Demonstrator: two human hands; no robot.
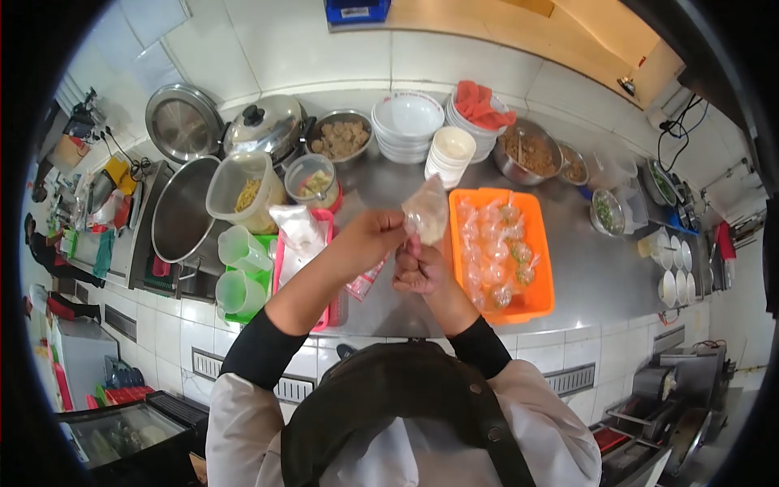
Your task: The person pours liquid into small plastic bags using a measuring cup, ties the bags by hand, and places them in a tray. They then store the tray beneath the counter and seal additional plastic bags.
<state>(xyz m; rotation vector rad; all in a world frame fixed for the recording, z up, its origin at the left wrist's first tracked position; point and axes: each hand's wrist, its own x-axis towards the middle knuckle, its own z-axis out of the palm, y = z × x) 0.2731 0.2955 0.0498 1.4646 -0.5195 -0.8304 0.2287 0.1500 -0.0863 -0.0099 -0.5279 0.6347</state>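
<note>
A small clear plastic bag (428, 209) with pale contents is held up over the steel counter. My left hand (372, 238) pinches the bag's left side. Just below it, my right hand (420, 266) has its fingers curled at the bag's lower end. To the right stands an orange basket (548, 276) with several knotted clear bags (495, 247) in it. Left of my hands, a pink tray (323, 217) holds a stack of white plastic bags (298, 231), partly hidden by my left forearm.
Along the wall stand a lidded pot (264, 126), a bowl of meat chunks (341, 140), stacked white bowls (408, 116), white cups (450, 150) and a bowl of minced food (529, 152). Green measuring jugs (241, 292) sit at the left front. A person (50, 252) is at the far left.
</note>
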